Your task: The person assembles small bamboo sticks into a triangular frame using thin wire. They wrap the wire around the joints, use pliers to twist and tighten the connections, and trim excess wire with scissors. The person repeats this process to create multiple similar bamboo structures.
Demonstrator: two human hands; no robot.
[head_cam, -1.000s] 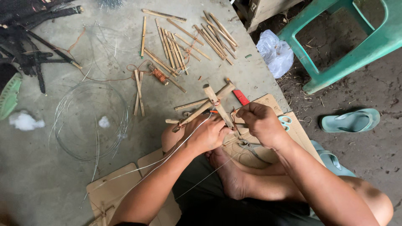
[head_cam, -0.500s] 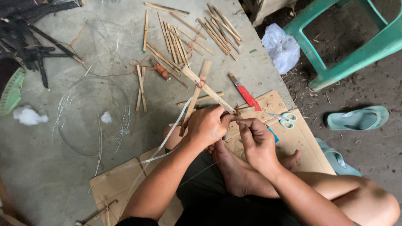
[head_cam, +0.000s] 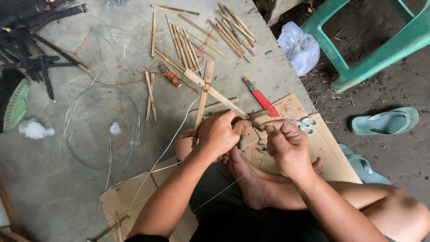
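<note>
- while the left hand (head_cam: 220, 133) grips the crossed bamboo frame (head_cam: 207, 86) at its near end, the frame juts away over the concrete floor (head_cam: 53, 188), steadied for binding.
- right hand (head_cam: 286, 145) has fingers pinched shut at the same joint, seemingly on thin wire (head_cam: 166, 150).
- the joint itself is hidden behind the knuckles; the wire's end is hard to trace.
- scissors (head_cam: 301, 122) and a red knife (head_cam: 260, 96) lie within reach on cardboard (head_cam: 329, 154).

Both forearms reach forward from the lower edge of the view and meet near the middle. The left hand (head_cam: 219, 134) is curled closed, knuckles up, thumb pressed toward the right. The right hand (head_cam: 286, 145) sits just beside it, fingers bent inward with thumb and forefinger pinched together. The fingertips of the two hands seem to touch. The legs are folded beneath, bare feet under the wrists.
</note>
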